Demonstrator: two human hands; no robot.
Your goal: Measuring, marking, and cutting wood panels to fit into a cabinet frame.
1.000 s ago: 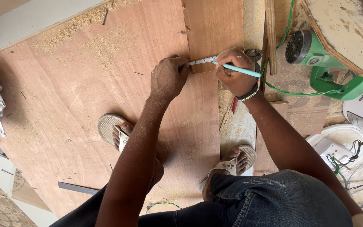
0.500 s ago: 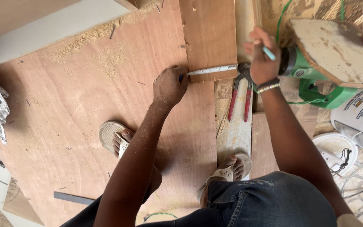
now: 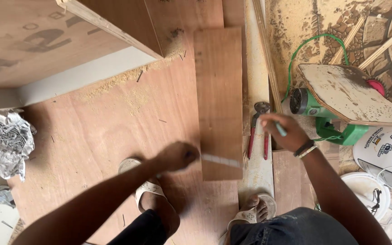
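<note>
A dusty workshop floor covered with a large plywood sheet (image 3: 114,136), strewn with sawdust. The left hand (image 3: 178,156), blurred, is closed around the end of a white tape measure (image 3: 221,160) stretched across a narrow wooden board (image 3: 218,90) lying just right of that hand. The right hand (image 3: 284,131), beyond the board's far edge, grips a light blue pencil (image 3: 281,129) in curled fingers. Red-handled pliers (image 3: 257,131) lie just beside it, between the hands. A green power tool (image 3: 314,106) sits right of the right hand.
</note>
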